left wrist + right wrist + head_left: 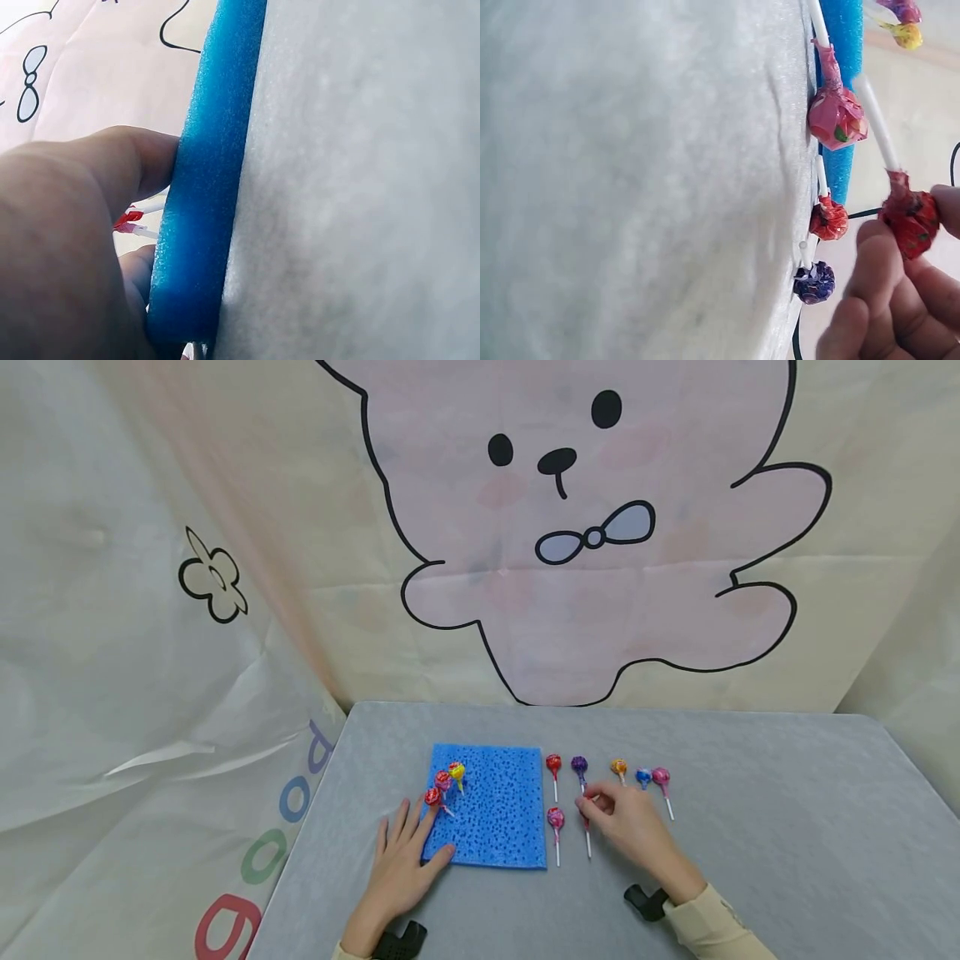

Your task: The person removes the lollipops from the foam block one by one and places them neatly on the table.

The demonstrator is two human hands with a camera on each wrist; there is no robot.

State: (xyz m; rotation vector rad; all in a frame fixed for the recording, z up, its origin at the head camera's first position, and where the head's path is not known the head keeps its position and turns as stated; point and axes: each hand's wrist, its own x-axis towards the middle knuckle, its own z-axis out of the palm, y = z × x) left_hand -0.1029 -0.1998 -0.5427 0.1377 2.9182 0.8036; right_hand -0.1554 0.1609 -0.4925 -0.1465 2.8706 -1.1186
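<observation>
Grey cloth (787,843) lies under everything. Our left hand (403,867) is spread, probably steadying the blue foam (498,827); three lollipops (442,780) stand just beyond it. Well apart, our right hand (632,827) pinches a red lollipop (910,223) by its top, perhaps keeping the stick (877,124) free, other lollipops (555,818) around.

And it's 7 lollies (661,775) off 1 foam block (491,831), min. 3 overlapping on; 1 L hand (403,860), 1 R hand (630,822), 2 wrist cams (402,941), 1 table (787,860).

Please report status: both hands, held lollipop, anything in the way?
Right hand pinching red lollipop by its head. Left hand touching blue foam board. Pink lollipop lying between held one and board.
</observation>
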